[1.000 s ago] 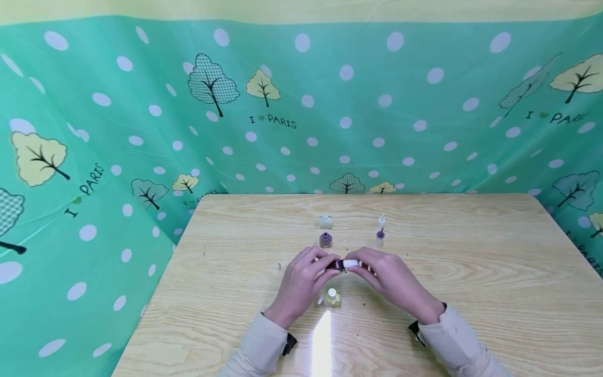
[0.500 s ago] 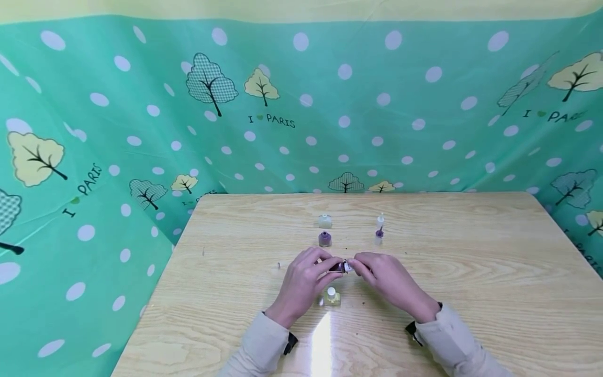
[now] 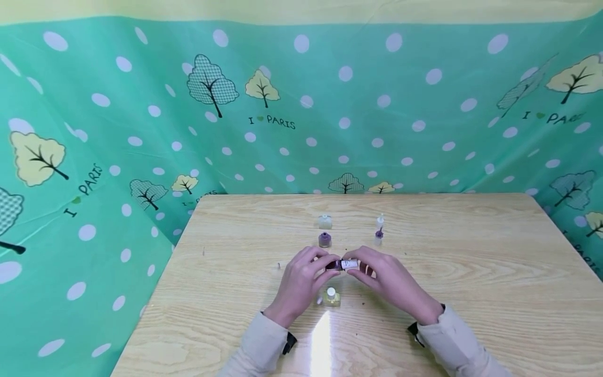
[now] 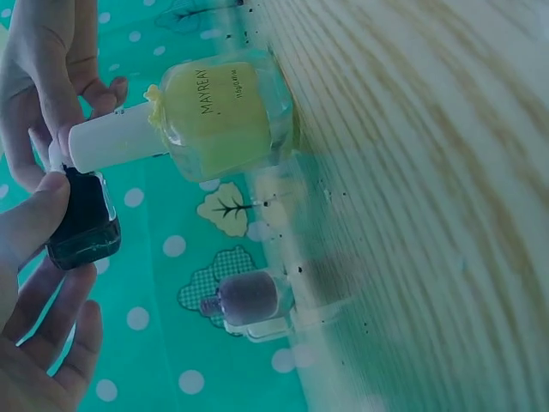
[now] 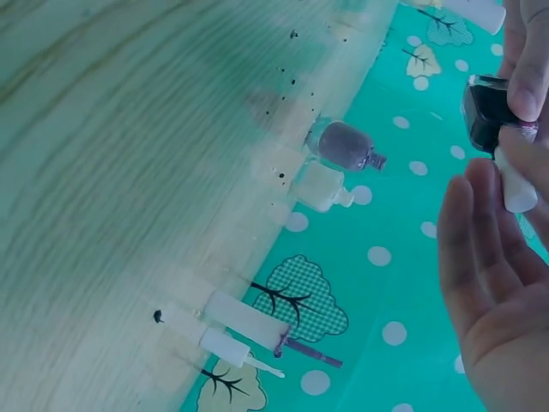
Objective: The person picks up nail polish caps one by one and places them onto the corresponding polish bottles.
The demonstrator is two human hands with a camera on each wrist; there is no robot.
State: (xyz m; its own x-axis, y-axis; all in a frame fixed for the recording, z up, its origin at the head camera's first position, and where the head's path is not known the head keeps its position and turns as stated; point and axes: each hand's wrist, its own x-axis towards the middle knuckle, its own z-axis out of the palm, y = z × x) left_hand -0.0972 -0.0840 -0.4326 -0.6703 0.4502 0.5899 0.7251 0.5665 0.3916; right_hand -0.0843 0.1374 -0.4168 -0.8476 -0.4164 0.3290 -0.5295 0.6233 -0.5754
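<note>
My left hand (image 3: pixel 301 275) holds a dark nail polish bottle (image 3: pixel 333 265) on its side, thumb and fingers around the glass. At its neck sits a white cap (image 3: pixel 349 264), which my right hand (image 3: pixel 391 275) pinches between thumb and fingers. In the right wrist view the cap (image 5: pixel 517 184) points downward from the dark bottle (image 5: pixel 487 112), with some fingers stretched beside it. Just in front of the hands stands a yellow nail polish bottle (image 3: pixel 332 299) with its white cap on; the left wrist view shows this yellow bottle (image 4: pixel 227 116) large.
Behind my hands stand an uncapped purple bottle (image 3: pixel 325 240) and an uncapped whitish bottle (image 3: pixel 325 223). To their right, a purple-tipped brush cap (image 3: pixel 379 240) and a white brush cap (image 3: pixel 380 222) stand brush up. Small dark specks dot the wooden table (image 3: pixel 471 272).
My right fingers rolled over the white cap half a second ago, covering most of it, and have now turned back so it shows between them. The left hand keeps its hold on the bottle.
</note>
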